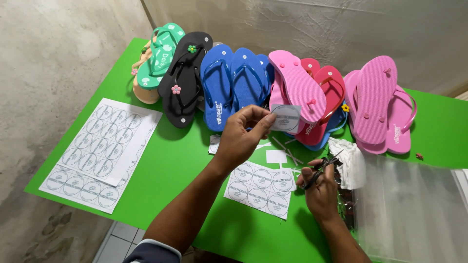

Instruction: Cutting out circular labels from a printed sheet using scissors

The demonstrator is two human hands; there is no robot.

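Note:
My left hand (243,134) is raised above the green table (180,160) and pinches a small cut paper piece with a round printed sticker (286,118) between thumb and fingers. My right hand (319,187) rests lower on the table and grips small dark scissors (324,165), blades pointing up and right. Between the hands lies a partly cut sticker sheet (261,187) with several round labels, and paper offcuts (280,151) lie beside it.
A row of flip-flops leans along the wall: green (163,53), black (187,78), blue (231,83), pink (295,85), red (329,97), more pink (378,102). Full sticker sheets (100,153) lie at left. Crumpled white paper (348,160) and clear plastic bags (409,209) sit at right.

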